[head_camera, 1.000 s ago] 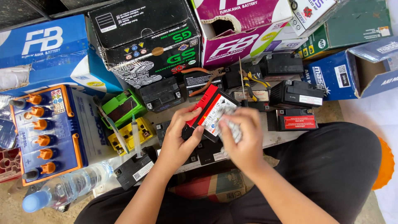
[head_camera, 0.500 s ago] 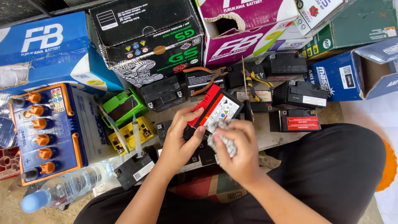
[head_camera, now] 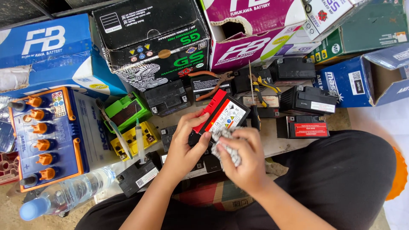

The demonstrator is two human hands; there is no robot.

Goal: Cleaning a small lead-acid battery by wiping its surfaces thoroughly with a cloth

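Lower now, the right hand (head_camera: 240, 159) clutches a rag (head_camera: 226, 147) against the left hand (head_camera: 185, 145)'s gripped red-topped battery (head_camera: 219, 115).

Plastic water bottle (head_camera: 64, 196), yellow battery (head_camera: 133, 139), green battery (head_camera: 126, 110), orange-handled pliers (head_camera: 211, 83), syringe (head_camera: 139, 139)

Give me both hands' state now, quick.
Left hand: closed on the small battery.
Right hand: closed on a crumpled rag, pressed to the battery.

At frame centre a small battery (head_camera: 221, 115) sits between the left hand (head_camera: 185, 147) and the right hand (head_camera: 243, 159), the cloth (head_camera: 226, 147) touching its lower edge. Boxes (head_camera: 153, 38) line the top of the frame, with pliers (head_camera: 211, 83) just below them. A large battery (head_camera: 49, 136) lies at the left with a bottle (head_camera: 64, 196) below it.
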